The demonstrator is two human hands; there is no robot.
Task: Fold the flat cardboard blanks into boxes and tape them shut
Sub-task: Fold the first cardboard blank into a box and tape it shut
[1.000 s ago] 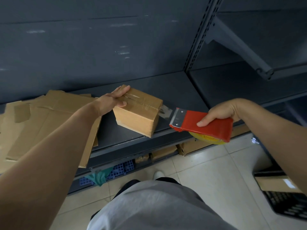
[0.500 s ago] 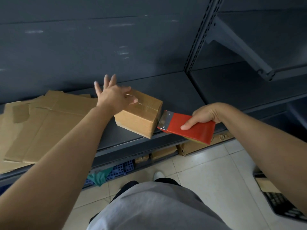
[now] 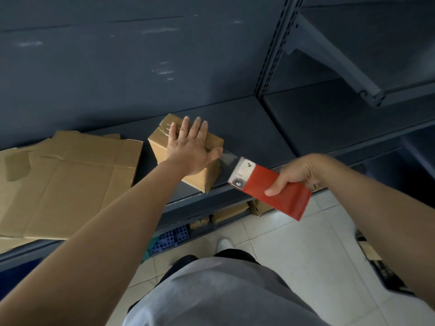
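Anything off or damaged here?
Minor only. The flat blanks at left look worn: ragged top edge, old tape patch. The box sits askew on the shelf, a corner near its front lip.

Small brown box [image 3: 158, 144] sat closed and taped, askew near the shelf [image 3: 247, 128] edge. Flat cardboard blanks [image 3: 70, 184] lay stacked just left. Clear tape [image 3: 227, 157] ran from the box to a red tape dispenser [image 3: 277, 191].
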